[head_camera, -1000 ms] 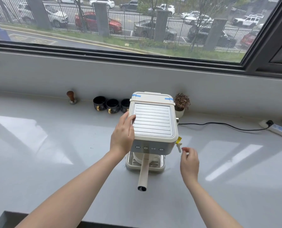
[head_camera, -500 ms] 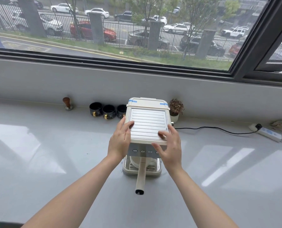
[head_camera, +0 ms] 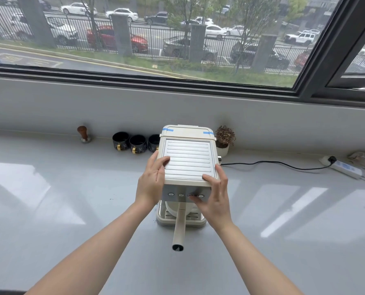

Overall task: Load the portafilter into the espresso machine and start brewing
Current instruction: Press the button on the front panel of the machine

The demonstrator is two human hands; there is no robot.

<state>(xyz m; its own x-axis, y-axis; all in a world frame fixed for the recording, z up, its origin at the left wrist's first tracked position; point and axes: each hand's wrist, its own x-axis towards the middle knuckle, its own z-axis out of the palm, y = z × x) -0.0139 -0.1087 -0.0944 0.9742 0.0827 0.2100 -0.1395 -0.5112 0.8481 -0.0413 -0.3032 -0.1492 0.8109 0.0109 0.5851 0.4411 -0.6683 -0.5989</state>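
The cream espresso machine [head_camera: 189, 165] stands on the grey desk [head_camera: 49, 209] at the centre of the frame; the portafilter [head_camera: 179, 228] sits locked beneath its front, its long handle pointing straight toward the bottom of the frame, round end nearest the camera; the left hand [head_camera: 150, 184] lies open and flat against the machine's left side, thumb on the ridged top; the right hand [head_camera: 216, 196] clasps the lower right corner, thumb on a button [head_camera: 190, 195] of the front panel; three black cups [head_camera: 138, 143] and a tamper [head_camera: 83, 134] sit left of centre by the wall.
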